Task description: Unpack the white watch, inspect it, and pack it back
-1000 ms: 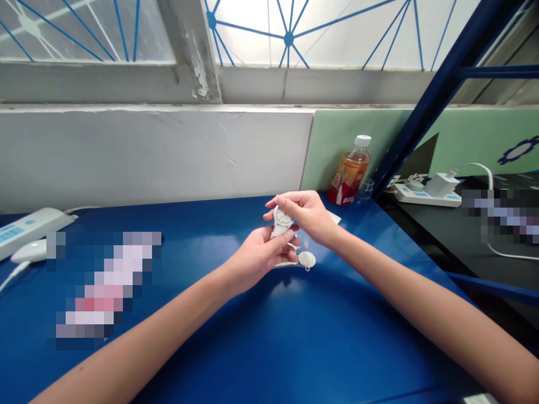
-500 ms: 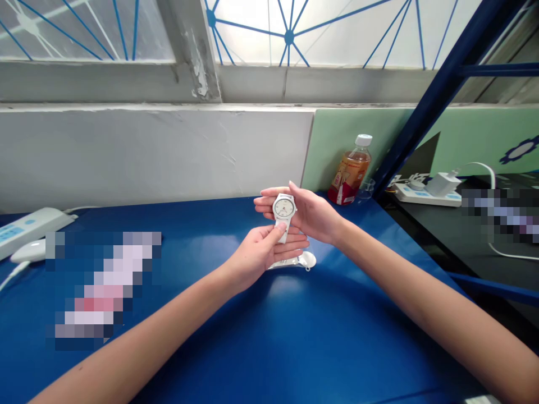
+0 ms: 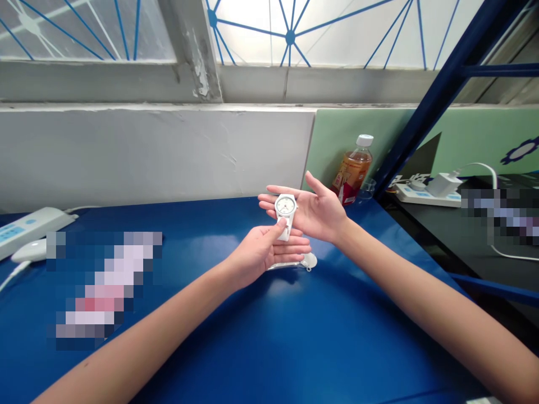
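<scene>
A white wristwatch (image 3: pixel 286 206) with a round dial faces up between my hands, above the blue desk. My left hand (image 3: pixel 256 252) pinches its strap, thumb on top and fingers stretched out beneath. Palm up behind the watch lies my right hand (image 3: pixel 322 210), its fingers straight under the watch head and its thumb raised away. On the desk below my fingers is a clear plastic packet with a white round end (image 3: pixel 310 261); my left hand hides part of it.
A bottle of amber drink (image 3: pixel 352 171) stands against the green panel at the back right. Power strips (image 3: pixel 31 227) lie at both sides, with white cables. A blurred-out object (image 3: pixel 109 286) is on the left of the blue desk (image 3: pixel 295 336). A blue metal post (image 3: pixel 425 112) slants at right.
My right thumb has lifted away from the watch, and the right palm has opened wider and shifted slightly right. My left hand keeps its hold on the strap.
</scene>
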`<act>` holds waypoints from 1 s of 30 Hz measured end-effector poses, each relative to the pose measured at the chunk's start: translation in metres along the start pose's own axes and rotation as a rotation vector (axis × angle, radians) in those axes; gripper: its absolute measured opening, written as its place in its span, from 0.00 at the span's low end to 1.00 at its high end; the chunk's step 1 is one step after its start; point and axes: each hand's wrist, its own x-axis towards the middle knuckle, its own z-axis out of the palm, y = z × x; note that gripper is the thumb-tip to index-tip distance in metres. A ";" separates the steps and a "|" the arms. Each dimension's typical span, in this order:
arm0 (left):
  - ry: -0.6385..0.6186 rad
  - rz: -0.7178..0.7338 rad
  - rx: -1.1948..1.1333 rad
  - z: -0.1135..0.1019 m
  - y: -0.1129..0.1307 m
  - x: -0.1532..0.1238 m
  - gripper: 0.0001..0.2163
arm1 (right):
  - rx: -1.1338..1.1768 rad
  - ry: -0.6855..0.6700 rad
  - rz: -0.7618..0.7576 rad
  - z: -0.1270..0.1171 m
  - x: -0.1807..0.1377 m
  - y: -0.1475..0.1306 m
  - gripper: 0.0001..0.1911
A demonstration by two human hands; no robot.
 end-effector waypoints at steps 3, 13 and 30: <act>-0.039 0.012 -0.010 0.000 -0.002 0.000 0.20 | 0.022 -0.005 0.026 0.001 0.000 0.000 0.38; -0.097 0.017 -0.029 -0.001 0.000 -0.002 0.17 | 0.111 0.032 0.021 -0.003 0.001 -0.001 0.45; 0.033 0.151 0.105 0.000 0.005 0.000 0.12 | -0.117 0.047 -0.028 -0.009 0.002 -0.005 0.30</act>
